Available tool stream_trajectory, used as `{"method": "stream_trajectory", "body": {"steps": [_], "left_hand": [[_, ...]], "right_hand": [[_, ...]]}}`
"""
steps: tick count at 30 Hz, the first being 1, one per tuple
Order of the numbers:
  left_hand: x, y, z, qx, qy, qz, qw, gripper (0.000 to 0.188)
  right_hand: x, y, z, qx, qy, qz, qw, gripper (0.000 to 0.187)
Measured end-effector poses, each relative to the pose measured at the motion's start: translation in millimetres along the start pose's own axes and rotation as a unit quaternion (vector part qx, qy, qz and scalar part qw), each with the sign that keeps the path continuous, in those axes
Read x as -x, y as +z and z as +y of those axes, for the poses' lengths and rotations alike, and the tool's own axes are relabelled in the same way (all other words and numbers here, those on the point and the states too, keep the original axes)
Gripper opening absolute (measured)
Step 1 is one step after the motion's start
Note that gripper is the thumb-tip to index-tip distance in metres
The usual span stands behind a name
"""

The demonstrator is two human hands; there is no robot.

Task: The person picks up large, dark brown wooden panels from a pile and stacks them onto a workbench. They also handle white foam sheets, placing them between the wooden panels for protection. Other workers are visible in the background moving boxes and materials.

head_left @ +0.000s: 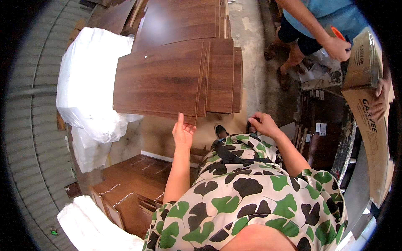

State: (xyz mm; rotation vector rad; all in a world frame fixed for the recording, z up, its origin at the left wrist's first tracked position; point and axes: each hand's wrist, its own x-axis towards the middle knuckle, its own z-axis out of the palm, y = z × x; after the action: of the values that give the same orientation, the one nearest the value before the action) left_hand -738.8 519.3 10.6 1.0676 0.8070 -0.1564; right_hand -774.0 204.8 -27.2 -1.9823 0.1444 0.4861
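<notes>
A stack of dark brown wood-grain panels [161,79] lies in front of me, its edges fanned out to the right. My left hand [183,134] is at the near edge of the stack, thumb pointing up by the edge and fingers loosely bent and apart, not gripping a panel. To the right of the stack's near corner hovers my right hand [264,124], its fingers curled in toward the thumb. Nothing shows in it, and it is apart from the panels.
White-wrapped bundles [94,79] stand left of the stack. More brown panels [130,184] lie at lower left, beside white wrapping [96,226]. At right, a co-worker's hand [337,48] holds an orange-and-black tool [337,33] over a tall cardboard box [364,92]. Dark panels [322,138] stand below.
</notes>
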Motion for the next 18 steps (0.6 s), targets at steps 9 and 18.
{"method": "stream_trajectory", "body": {"steps": [9,18], "left_hand": [[17,-11,10,-0.005,0.069,-0.076,0.995,0.018],[41,-53,-4,0.082,-0.044,-0.129,0.987,0.036]], "right_hand": [[-25,5,-56,-0.118,-0.053,-0.041,0.991,0.023],[-50,25,-113,-0.260,0.022,-0.067,0.963,0.026]]}}
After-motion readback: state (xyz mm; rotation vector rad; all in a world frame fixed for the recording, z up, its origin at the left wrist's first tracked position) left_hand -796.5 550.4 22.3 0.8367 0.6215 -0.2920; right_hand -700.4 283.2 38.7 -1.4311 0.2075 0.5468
